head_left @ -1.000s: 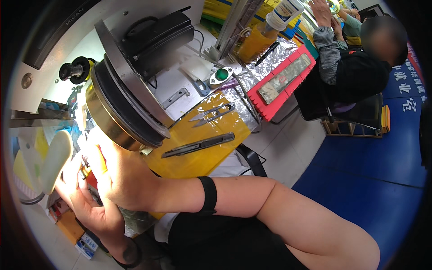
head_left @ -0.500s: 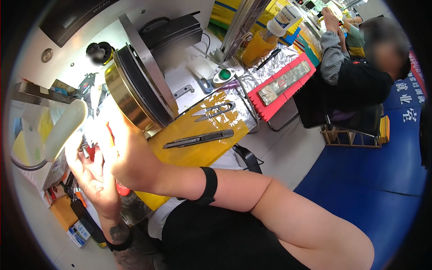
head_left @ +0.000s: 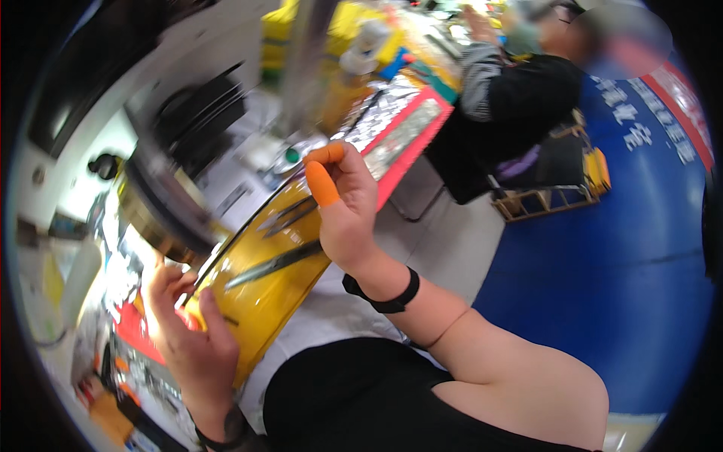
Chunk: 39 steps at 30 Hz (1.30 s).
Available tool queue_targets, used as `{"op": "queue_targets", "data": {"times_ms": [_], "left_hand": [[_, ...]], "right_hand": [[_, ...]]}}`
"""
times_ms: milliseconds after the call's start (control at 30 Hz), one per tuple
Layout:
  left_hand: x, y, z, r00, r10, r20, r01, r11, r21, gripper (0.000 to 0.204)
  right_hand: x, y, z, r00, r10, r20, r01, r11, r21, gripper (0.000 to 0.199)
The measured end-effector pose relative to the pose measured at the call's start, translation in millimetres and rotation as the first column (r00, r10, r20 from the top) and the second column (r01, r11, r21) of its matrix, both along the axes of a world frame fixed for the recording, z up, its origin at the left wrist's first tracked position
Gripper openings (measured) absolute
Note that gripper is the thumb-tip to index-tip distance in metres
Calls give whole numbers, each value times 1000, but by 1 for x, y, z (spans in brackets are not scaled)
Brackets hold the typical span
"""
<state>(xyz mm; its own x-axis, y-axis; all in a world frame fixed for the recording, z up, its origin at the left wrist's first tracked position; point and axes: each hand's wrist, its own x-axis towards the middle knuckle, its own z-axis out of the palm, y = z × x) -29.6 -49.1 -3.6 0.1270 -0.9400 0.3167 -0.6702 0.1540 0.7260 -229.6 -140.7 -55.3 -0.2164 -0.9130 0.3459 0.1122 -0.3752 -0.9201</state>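
My right hand [head_left: 348, 207], with orange finger covers on its thumb and forefinger, hovers over the yellow mat [head_left: 260, 331]. Those two fingertips come together; anything between them is too small to make out. Beneath and beside this hand lie dark pointed snips [head_left: 282, 221] and a black craft knife [head_left: 273, 265]. My left hand [head_left: 194, 339] is at the mat's left edge, fingers curled and thumb raised. A blurred orange-red patch shows between its thumb and fingers, but I cannot make out what it holds. A round brass-coloured rim [head_left: 154, 226] stands just beyond it.
A red tray [head_left: 410, 143] holding a grey slab lies at the far right of the bench. Behind it stands a bottle [head_left: 361, 53]. A co-worker in dark clothing [head_left: 520, 98] sits to the right, above a blue floor [head_left: 572, 301]. Tools [head_left: 124, 399] crowd the lower left.
My right hand has left the bright spot beside my left hand and moved right, over the mat. My left hand is now lower in the picture. The whole view has shifted and blurred.
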Motion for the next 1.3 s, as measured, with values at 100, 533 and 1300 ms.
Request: {"op": "queue_targets", "data": {"times_ms": [100,533,1300], "left_hand": [[9,3,-5,999,42,-8,-43,999,-10,33],[84,29,47,858,128,497,-122,992,-44,7],[138,12,0,943,237,233,-202,965,-166,4]], "right_hand": [[-30,-28,9,897,-262,-355,187,954,-232,27],[-25,-60,32,984,171,-41,-151,939,310,32],[-59,-87,29,973,-73,-219,127,962,243,11]]}}
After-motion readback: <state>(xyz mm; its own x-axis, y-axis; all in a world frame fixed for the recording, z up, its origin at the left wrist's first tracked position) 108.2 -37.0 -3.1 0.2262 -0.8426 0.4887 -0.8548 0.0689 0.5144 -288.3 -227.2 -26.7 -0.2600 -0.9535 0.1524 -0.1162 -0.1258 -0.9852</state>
